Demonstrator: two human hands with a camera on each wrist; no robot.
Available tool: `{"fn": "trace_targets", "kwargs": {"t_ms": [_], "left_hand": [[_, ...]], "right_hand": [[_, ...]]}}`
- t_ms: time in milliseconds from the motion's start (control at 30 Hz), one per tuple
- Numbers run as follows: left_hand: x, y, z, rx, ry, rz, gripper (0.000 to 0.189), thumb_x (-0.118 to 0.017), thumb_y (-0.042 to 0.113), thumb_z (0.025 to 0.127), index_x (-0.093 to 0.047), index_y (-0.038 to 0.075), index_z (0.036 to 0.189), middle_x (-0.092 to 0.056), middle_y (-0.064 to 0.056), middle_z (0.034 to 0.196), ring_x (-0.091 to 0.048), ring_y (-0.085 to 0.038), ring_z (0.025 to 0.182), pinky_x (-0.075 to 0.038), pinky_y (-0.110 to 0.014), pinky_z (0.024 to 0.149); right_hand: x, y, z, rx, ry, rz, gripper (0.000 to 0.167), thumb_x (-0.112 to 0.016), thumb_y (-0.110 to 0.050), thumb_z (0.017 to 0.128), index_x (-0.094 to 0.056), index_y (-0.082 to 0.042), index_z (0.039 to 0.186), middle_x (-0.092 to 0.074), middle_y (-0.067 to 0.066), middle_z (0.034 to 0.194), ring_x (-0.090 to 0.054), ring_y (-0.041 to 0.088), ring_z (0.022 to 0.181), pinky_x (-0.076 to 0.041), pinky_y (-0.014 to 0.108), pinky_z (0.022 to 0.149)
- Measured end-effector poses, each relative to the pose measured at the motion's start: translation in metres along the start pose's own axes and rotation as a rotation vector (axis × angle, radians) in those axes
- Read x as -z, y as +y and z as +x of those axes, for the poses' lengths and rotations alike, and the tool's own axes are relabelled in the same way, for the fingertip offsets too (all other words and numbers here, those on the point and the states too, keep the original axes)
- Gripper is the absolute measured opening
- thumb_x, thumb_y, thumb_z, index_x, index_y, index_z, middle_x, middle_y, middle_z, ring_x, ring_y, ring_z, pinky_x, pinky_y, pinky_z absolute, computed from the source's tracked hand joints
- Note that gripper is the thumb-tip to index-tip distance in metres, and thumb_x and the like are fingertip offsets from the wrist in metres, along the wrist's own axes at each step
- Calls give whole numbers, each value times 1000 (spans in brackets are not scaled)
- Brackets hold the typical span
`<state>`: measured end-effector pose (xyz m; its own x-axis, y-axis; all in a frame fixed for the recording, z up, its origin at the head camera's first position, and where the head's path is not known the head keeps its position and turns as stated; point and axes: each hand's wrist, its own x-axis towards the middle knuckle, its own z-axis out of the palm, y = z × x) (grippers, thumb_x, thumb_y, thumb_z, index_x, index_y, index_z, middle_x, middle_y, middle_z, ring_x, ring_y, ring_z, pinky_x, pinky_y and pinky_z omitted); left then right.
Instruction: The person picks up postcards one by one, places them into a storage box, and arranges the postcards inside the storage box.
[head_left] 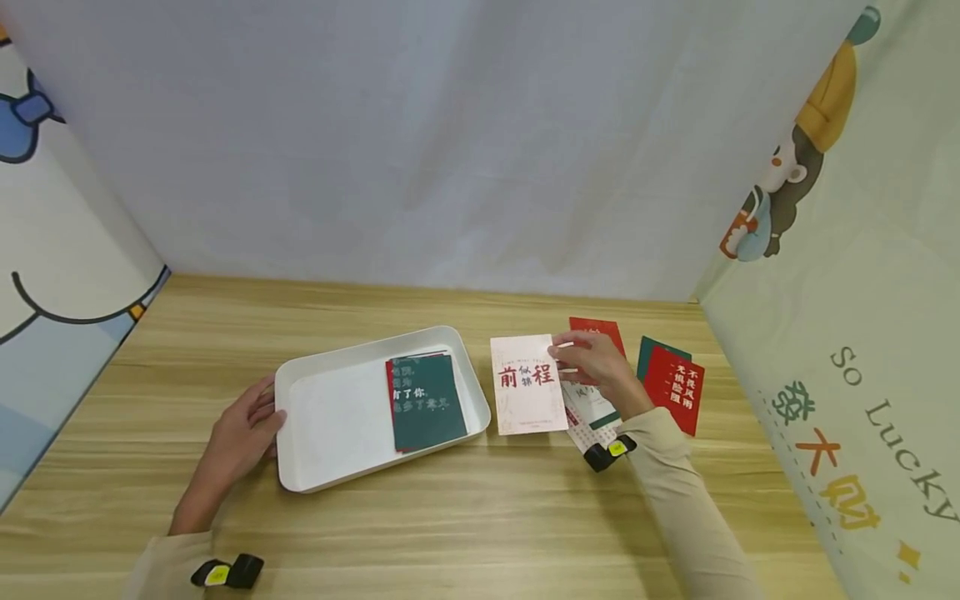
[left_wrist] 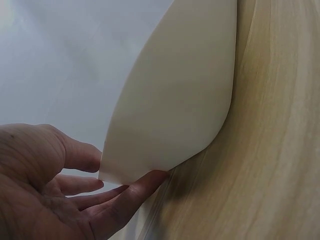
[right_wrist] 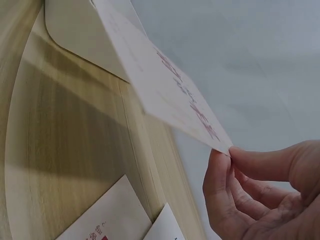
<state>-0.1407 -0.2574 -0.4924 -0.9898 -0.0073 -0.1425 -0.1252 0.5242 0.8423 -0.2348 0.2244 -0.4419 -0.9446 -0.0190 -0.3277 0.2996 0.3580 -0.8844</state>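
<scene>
Pinching pale pink card by its right edge, thumb against index finger: right hand. Card's off the surface, just right of white tray. Left hand grips tray's left end, thumb at rim, other fingers' contact hard to confirm. Dark green card lies inside, toward tray's right end.

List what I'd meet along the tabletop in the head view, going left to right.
Left hand → white tray with a dark green card inside → pale pink card → right hand → rightmost red card.
</scene>
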Motion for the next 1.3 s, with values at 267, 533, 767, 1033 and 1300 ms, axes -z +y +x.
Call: {"fn": "trace_targets", "kwargs": {"t_ms": [267, 533, 767, 1033, 1300], "left_hand": [[0, -2, 1, -7, 4, 12, 66, -52, 10, 107, -21, -7, 163, -41, -39, 155, -47, -50, 142, -46, -8, 74], [-1, -2, 1, -9, 7, 21, 65, -52, 10, 107, -22, -8, 162, -42, -40, 154, -47, -51, 142, -35, 1, 79], [0, -1, 1, -9, 3, 15, 66, -52, 9, 108, -20, -9, 162, -40, -40, 154, -45, -52, 142, -33, 2, 81], [0, -1, 2, 0, 4, 13, 66, -52, 9, 108, -19, -8, 163, -40, -40, 155, -45, -51, 143, -35, 1, 78], [0, -1, 1, -10, 5, 11, 66, -53, 7, 107, -21, -8, 162, -41, -41, 153, -46, -52, 142, -39, -2, 78]], "right_hand": [[-20, -11, 3, 53, -44, 37, 34, -67, -13, 102, -64, 6, 130, -72, 9, 101, -69, 15, 82, -62, 39, 87], [-39, -16, 10, 70, -71, 88, 32, -68, -9, 101, -64, 8, 128, -75, 8, 95, -72, 11, 75, -63, 40, 83], [-56, -21, 14, 81, -79, 131, 30, -69, -9, 100, -65, 7, 126, -74, 8, 96, -71, 10, 75, -63, 32, 79], [-81, -29, 20, 120, -75, 206, 27, -68, -2, 99, -65, 11, 123, -74, 8, 94, -69, 11, 73, -63, 30, 75], [-109, -32, 22, 146, -26, 201, 23, -68, 2, 98, -66, 11, 119, -75, 19, 100, -68, 12, 70, -63, 34, 74]]}}
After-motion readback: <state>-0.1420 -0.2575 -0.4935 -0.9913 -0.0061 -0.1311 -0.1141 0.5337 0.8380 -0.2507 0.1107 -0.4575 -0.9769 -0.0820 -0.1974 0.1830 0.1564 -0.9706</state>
